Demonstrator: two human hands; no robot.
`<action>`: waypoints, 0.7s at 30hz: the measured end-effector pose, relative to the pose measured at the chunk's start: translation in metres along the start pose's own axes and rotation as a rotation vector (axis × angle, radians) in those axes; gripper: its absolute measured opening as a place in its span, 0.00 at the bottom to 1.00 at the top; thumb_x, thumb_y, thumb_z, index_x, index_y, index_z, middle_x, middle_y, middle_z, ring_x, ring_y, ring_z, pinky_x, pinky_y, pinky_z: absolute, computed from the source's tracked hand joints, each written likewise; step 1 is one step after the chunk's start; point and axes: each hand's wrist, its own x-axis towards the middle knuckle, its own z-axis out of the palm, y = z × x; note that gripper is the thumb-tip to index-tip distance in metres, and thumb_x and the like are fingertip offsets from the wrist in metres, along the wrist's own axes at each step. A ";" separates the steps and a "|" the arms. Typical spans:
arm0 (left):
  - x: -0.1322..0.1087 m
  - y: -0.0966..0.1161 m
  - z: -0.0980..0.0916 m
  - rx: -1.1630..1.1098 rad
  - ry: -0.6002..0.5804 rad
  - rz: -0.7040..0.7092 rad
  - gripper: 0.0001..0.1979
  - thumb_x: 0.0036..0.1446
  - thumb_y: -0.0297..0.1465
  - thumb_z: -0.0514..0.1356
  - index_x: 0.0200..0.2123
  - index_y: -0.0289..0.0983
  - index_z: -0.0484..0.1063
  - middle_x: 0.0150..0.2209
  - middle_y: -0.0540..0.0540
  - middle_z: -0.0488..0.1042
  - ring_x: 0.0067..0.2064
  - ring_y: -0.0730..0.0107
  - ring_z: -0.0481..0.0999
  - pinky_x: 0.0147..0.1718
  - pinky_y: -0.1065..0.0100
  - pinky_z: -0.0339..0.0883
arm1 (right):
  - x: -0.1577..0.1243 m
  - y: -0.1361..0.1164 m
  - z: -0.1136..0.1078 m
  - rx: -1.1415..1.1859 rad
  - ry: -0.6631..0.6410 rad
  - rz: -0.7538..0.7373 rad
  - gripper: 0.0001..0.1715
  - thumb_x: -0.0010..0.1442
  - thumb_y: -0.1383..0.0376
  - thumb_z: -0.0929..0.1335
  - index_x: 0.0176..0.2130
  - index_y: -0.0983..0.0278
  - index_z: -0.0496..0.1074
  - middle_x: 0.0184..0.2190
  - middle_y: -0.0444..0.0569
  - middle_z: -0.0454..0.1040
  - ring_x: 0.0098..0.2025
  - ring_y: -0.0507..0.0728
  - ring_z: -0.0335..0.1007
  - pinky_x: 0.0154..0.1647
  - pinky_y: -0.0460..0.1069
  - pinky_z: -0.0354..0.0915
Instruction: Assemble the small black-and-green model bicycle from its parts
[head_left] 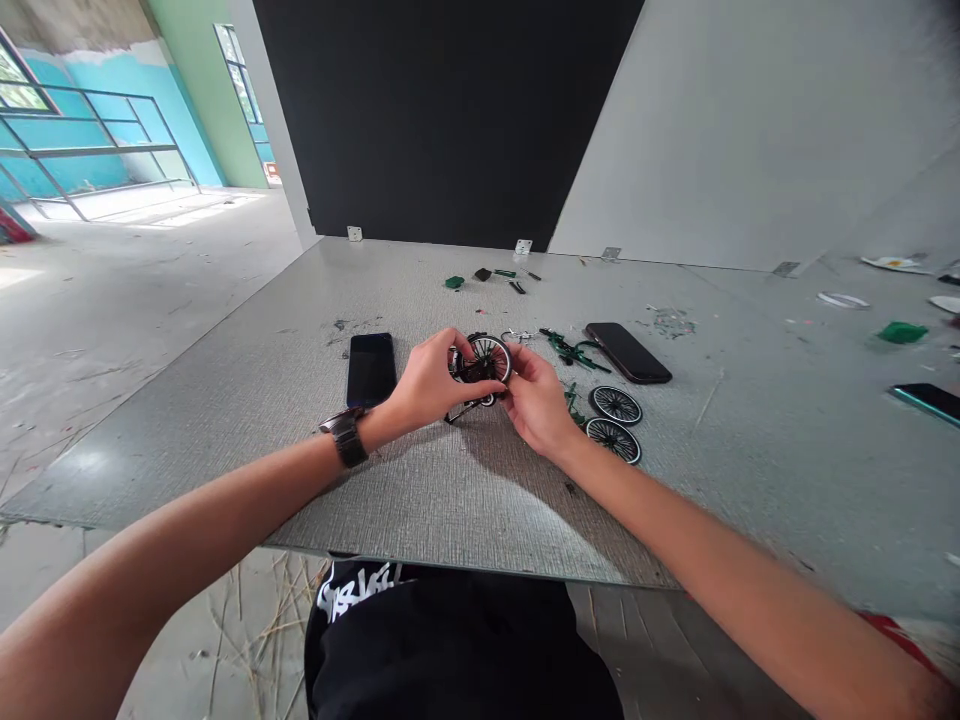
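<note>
Between my hands, just above the table, is a small black model bicycle (491, 362) with a spoked, light-rimmed wheel facing me. My left hand (439, 370) is closed on it, thumb and fingers around the wheel. From the right, the fingers of my right hand (536, 395) pinch the same model near the wheel's edge; what exactly they press is hidden. Right of my hands lie two loose spoked wheels (615, 404) and a green bicycle frame (574, 350). More green parts (574, 402) are partly covered by my right hand.
One phone (371, 370) lies left of my hands, another phone (628, 352) to the right. Small green and black pieces (454, 283) sit toward the back. A black panel (442, 120) rises behind the table (450, 500). At far right are a green piece (902, 332) and a teal-edged phone (930, 402).
</note>
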 end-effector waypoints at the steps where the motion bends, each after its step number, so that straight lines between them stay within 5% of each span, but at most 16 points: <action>1: -0.001 -0.001 0.001 -0.021 0.016 -0.015 0.27 0.43 0.45 0.75 0.38 0.39 0.67 0.40 0.45 0.76 0.39 0.64 0.74 0.42 0.59 0.70 | 0.000 0.000 0.000 0.003 0.007 0.000 0.12 0.50 0.62 0.75 0.36 0.59 0.73 0.38 0.45 0.76 0.43 0.56 0.71 0.45 0.52 0.69; 8: -0.005 0.001 0.005 -0.151 0.037 -0.009 0.39 0.45 0.39 0.75 0.57 0.39 0.62 0.56 0.35 0.72 0.53 0.55 0.76 0.50 0.53 0.73 | -0.001 0.002 0.002 0.004 0.071 -0.026 0.11 0.52 0.60 0.75 0.34 0.59 0.71 0.35 0.44 0.74 0.38 0.54 0.70 0.41 0.50 0.68; 14: -0.002 0.002 0.005 -0.122 0.045 0.012 0.35 0.46 0.43 0.74 0.54 0.37 0.70 0.54 0.36 0.74 0.52 0.56 0.76 0.49 0.57 0.74 | -0.001 0.004 0.001 -0.039 0.044 -0.120 0.09 0.56 0.59 0.73 0.35 0.58 0.71 0.35 0.43 0.72 0.37 0.53 0.67 0.40 0.49 0.66; 21: 0.001 -0.004 0.006 -0.191 0.009 0.044 0.33 0.45 0.37 0.74 0.55 0.37 0.70 0.54 0.37 0.74 0.52 0.57 0.75 0.49 0.57 0.72 | 0.003 0.005 -0.005 -0.138 0.028 -0.171 0.11 0.57 0.56 0.72 0.36 0.57 0.70 0.37 0.45 0.71 0.38 0.54 0.67 0.40 0.51 0.67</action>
